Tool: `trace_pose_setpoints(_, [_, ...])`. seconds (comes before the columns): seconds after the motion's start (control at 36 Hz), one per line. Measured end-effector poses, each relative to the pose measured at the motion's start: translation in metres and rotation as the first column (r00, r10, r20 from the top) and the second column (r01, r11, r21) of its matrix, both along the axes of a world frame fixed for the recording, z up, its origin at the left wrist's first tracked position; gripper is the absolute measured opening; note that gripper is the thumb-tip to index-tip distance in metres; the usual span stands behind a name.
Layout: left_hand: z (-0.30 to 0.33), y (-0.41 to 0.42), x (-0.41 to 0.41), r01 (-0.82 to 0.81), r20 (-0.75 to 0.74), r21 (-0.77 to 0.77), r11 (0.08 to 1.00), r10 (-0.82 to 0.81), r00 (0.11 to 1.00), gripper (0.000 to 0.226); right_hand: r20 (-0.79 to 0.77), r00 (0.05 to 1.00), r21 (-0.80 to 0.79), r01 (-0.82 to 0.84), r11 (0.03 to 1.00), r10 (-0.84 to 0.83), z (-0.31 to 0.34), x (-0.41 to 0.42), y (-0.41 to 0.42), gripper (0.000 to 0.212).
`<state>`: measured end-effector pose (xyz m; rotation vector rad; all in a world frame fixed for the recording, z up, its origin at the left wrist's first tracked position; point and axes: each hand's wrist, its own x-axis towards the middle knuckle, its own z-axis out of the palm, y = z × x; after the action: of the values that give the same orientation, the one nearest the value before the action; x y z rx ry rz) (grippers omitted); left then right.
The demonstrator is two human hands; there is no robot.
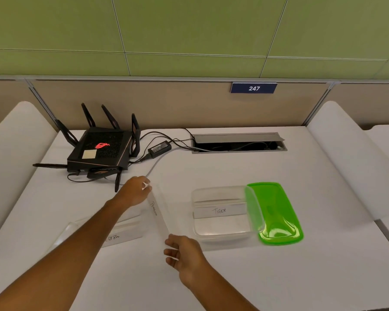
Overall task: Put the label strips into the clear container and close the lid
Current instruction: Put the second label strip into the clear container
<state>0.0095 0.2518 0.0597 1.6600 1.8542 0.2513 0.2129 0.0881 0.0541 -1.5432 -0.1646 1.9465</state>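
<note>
A white label strip marked PENGUIN (156, 211) is held up off the table between both hands. My left hand (136, 191) pinches its far end and my right hand (181, 252) grips its near end. To the right stands the clear container (221, 231), open, with a strip marked TIGER (220, 211) lying inside. Its green lid (276, 213) leans against the container's right rim. Another strip (117, 237), with letters partly hidden by my left forearm, lies on the table at the left, with more strips (130, 217) beside it.
A black router (101, 149) with several antennas sits at the back left, and its power brick (159, 149) and cables trail right to an open cable hatch (238, 143). White side panels flank the white table (234, 277).
</note>
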Motion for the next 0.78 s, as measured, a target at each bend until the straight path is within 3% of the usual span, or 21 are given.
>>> trace_pose_setpoints(0.17, [0.033, 0.008, -0.005, -0.062, 0.005, 0.145, 0.988, 0.062, 0.998, 0.034, 0.023, 1.000, 0.101, -0.016, 0.995, 0.014, 0.025, 0.004, 0.016, 0.021])
trace_pose_setpoints(0.39, [0.059, 0.007, 0.003, -0.149, 0.096, 0.241, 0.959, 0.130, 0.987, 0.032, 0.165, 0.986, 0.316, -0.045, 0.948, -0.009, 0.050, 0.037, 0.042, 0.017])
trace_pose_setpoints(0.58, [0.069, -0.015, 0.045, -0.238, 0.270, 0.189, 0.953, 0.182, 0.945, 0.027, 0.425, 0.899, 0.461, -0.112, 0.880, -0.108, 0.063, 0.101, 0.064, 0.021])
trace_pose_setpoints(0.78, [0.065, -0.044, 0.105, -0.255, 0.398, 0.103, 0.961, 0.195, 0.896, 0.034, 0.541, 0.818, 0.509, -0.135, 0.850, -0.194, 0.073, 0.163, 0.070, 0.026])
